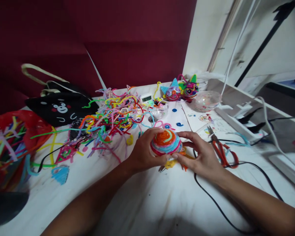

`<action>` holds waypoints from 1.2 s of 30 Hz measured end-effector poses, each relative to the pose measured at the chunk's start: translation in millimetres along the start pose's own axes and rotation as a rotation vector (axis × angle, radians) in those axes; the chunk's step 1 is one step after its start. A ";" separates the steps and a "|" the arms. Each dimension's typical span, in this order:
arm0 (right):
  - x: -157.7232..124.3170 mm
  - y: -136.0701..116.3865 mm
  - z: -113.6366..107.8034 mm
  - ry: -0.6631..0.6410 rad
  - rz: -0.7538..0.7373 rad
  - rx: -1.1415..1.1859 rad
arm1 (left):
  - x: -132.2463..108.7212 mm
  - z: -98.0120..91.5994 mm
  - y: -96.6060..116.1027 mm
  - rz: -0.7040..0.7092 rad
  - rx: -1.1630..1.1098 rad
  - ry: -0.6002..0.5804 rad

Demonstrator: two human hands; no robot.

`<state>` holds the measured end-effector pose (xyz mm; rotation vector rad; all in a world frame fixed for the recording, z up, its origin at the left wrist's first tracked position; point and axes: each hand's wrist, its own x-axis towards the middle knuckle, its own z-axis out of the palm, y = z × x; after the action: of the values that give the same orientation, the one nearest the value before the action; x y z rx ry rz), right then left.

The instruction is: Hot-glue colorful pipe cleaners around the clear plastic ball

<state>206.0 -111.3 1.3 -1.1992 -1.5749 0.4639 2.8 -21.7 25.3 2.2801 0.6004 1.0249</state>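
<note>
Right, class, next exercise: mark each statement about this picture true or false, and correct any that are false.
1. The left hand and right hand both have a grip on a round dome of orange, blue and pink fuzzy coils. True.

2. The orange-handled metal pliers are in the left hand. False: they lie on the white table, to the right of the dome.

3. A small white box with a digital display sits farther back than both hands. True.

4. The black bag with a printed face is right of the dome. False: it is on the left.

5. A colourful fuzzy head with pale-blue pointed ears stands beyond the dome. True.
</note>
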 end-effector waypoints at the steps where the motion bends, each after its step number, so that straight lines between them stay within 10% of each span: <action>1: -0.9 0.7 0.4 0.006 -0.041 -0.026 | -0.2 0.1 -1.2 0.048 0.014 0.007; 6: -4.7 3.2 2.0 0.054 -0.216 -0.132 | -1.9 1.3 -5.5 0.206 0.050 0.036; 31: -31.0 -27.4 16.4 -0.077 -0.467 -0.312 | -83.5 -0.5 21.2 0.140 0.212 0.113; 36: -22.7 -28.6 10.1 -0.087 -0.565 -0.409 | -88.6 19.0 19.4 0.064 0.119 0.303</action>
<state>182.7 -140.2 8.7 -0.9678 -2.0516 -0.1856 -33.0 -94.8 -19.0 2.2738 0.7316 1.4160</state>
